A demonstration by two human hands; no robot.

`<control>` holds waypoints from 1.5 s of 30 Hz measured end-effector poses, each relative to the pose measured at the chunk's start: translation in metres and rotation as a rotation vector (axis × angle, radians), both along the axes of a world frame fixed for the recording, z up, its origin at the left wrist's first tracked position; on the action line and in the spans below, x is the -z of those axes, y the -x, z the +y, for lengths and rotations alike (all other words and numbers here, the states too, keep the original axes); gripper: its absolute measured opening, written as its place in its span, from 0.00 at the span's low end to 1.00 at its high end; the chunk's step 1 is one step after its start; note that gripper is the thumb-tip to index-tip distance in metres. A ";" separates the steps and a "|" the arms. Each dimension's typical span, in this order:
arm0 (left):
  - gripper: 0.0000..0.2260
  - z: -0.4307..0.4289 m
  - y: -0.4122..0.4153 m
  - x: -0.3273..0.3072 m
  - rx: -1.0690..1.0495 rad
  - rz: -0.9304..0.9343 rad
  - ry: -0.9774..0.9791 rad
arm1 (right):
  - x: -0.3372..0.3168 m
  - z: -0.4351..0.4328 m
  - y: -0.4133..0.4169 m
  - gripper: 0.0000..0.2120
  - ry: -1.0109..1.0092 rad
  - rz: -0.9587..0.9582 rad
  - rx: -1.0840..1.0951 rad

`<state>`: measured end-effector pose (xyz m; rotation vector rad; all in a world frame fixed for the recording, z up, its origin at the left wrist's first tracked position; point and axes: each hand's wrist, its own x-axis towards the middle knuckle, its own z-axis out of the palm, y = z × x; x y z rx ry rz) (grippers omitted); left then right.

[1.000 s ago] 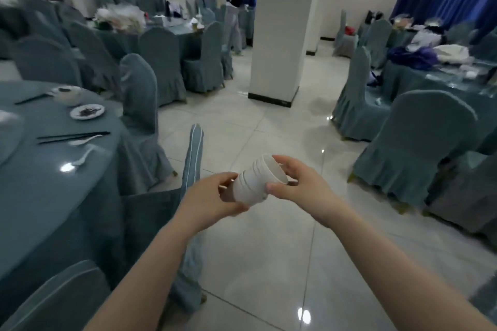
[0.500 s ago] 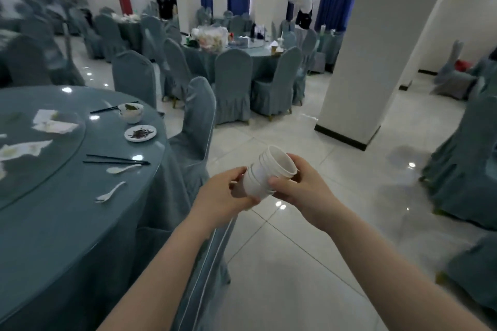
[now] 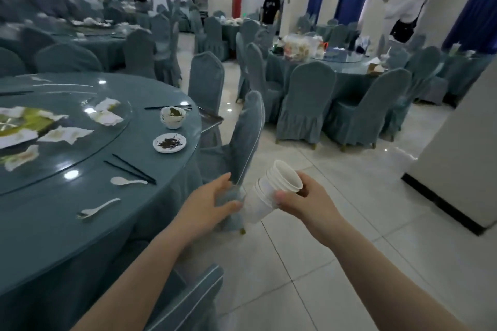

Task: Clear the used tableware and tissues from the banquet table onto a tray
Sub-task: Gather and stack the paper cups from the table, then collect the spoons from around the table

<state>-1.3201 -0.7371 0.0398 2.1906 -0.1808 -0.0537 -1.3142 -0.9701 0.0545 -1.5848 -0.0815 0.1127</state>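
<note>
1. Standing beside the round desk [image 3: 53, 223], a person holds a stack of white cups [image 3: 271, 191] out over the tiled floor [image 3: 336, 236], just off the desk's right edge.
2. The right hand [image 3: 304, 203] is closed around the stack near its rims, thumb on the near side and fingers wrapped behind; the stack is tilted, mouths up and to the right.
3. The left hand [image 3: 212, 203] is spread, its fingers loose, with the thumb tip at or just beside the bottom of the stack; whether it really touches the stack I cannot tell.
4. On the desk, near its right edge, sits a white bowl [image 3: 173, 117] with dark residue, and just in front of it a small plate [image 3: 169, 142] of dark scraps.
5. Black chopsticks [image 3: 130, 169] lie closer to the near edge, with a white spoon [image 3: 126, 181] beside them and a second spoon [image 3: 96, 209] nearer still.
6. Crumpled tissues [image 3: 107, 115] are scattered over the glass turntable [image 3: 80, 158] toward the desk's middle.
7. A covered chair [image 3: 244, 140] stands against the desk's right edge, just behind the hands.
</note>
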 end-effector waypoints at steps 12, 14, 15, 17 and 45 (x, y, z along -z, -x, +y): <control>0.19 0.093 -0.107 0.047 -0.688 0.038 0.004 | 0.042 0.026 -0.257 0.20 0.039 0.102 -0.173; 0.17 0.112 -0.129 0.057 -0.796 0.050 0.048 | 0.049 0.042 -0.297 0.23 0.071 0.121 -0.202; 0.16 0.120 -0.139 0.063 -0.838 0.058 0.079 | 0.052 0.051 -0.315 0.25 0.095 0.126 -0.220; 0.15 0.132 -0.155 0.071 -0.912 0.072 0.126 | 0.056 0.070 -0.348 0.27 0.136 0.125 -0.255; 0.11 0.216 -0.297 0.189 -1.774 0.602 0.244 | 0.137 0.401 -0.624 0.22 0.428 -0.010 -0.992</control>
